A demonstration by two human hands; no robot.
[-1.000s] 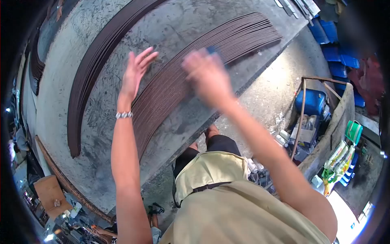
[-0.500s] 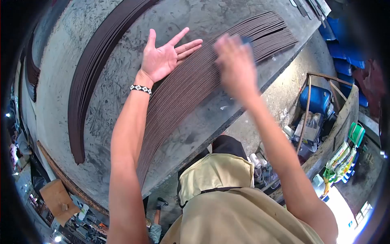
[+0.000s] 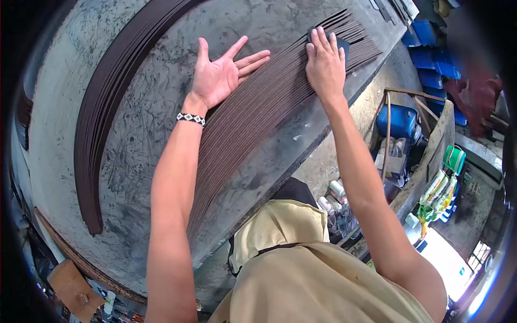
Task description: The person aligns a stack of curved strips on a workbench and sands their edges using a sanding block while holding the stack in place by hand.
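A curved bundle of thin, dark brown strips (image 3: 258, 113) lies side by side on the grey table; they look like leather or rubber, but I cannot tell which. My left hand (image 3: 217, 81) is open, palm up with fingers spread, its edge resting against the bundle's upper side. Over the far right part of the strips, my right hand (image 3: 327, 70) presses palm down. Beneath its fingers is a dark blue flat pad (image 3: 342, 47), mostly covered by the hand. Several strip ends fan apart beyond the pad.
A second curved stack of brown strips (image 3: 110, 81) lies on the table (image 3: 145, 124) to the left. Beyond the table's right edge are a blue plastic drum (image 3: 397, 121), a wooden frame and blue bins (image 3: 431, 62). A cardboard piece (image 3: 75, 290) is at lower left.
My right hand has moved up and slightly right along the strips with the pad, and some strip ends have separated. My left hand keeps its pose. The view has shifted slightly.
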